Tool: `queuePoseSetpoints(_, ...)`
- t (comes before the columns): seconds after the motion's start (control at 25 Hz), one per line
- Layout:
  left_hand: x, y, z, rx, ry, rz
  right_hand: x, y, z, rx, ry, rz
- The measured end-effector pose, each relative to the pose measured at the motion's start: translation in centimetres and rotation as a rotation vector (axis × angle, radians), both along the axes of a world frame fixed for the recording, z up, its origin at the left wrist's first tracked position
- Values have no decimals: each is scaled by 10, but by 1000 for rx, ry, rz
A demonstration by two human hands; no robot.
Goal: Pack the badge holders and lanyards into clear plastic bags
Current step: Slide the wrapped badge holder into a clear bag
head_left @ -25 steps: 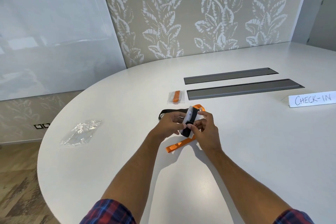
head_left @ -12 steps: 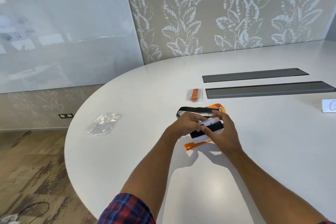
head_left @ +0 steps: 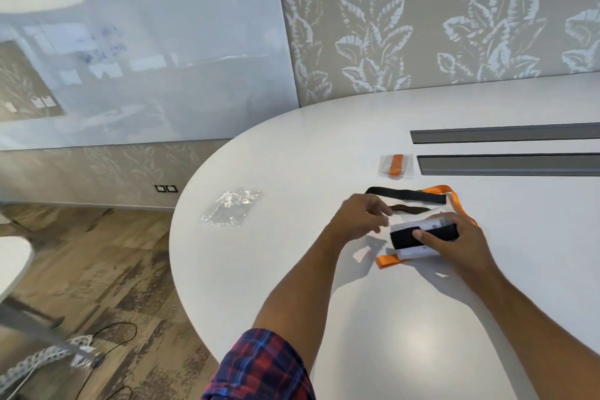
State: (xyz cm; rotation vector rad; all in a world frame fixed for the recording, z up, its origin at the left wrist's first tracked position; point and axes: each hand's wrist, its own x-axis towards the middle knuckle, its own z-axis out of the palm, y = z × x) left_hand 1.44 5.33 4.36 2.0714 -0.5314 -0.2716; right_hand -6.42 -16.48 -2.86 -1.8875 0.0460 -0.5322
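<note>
While gripping: fingers (head_left: 422, 235), badge holder (head_left: 418, 239).

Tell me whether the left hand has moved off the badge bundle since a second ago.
Yes. The left hand has let go and shifted left, toward the empty clear bag; the right hand alone grips the wrapped badge holder.

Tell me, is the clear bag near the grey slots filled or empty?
Filled: the clear bag shows an orange lanyard inside.
</note>
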Motion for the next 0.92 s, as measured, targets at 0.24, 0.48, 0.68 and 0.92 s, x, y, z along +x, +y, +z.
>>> queuePoseSetpoints(0.24,41,116,-18,476,-471,643,1,0,-1,15,28,23)
queuePoseSetpoints(0.48,56,208,-50,831,-345,891,2,2,1,11,35,-4)
queuePoseSetpoints(0.68,61,211,-57,920,-308,894,1,1,2,8,42,1)
queuePoseSetpoints(0.92,66,217,-47,1006,-336,890,0,2,4,19,67,-24)
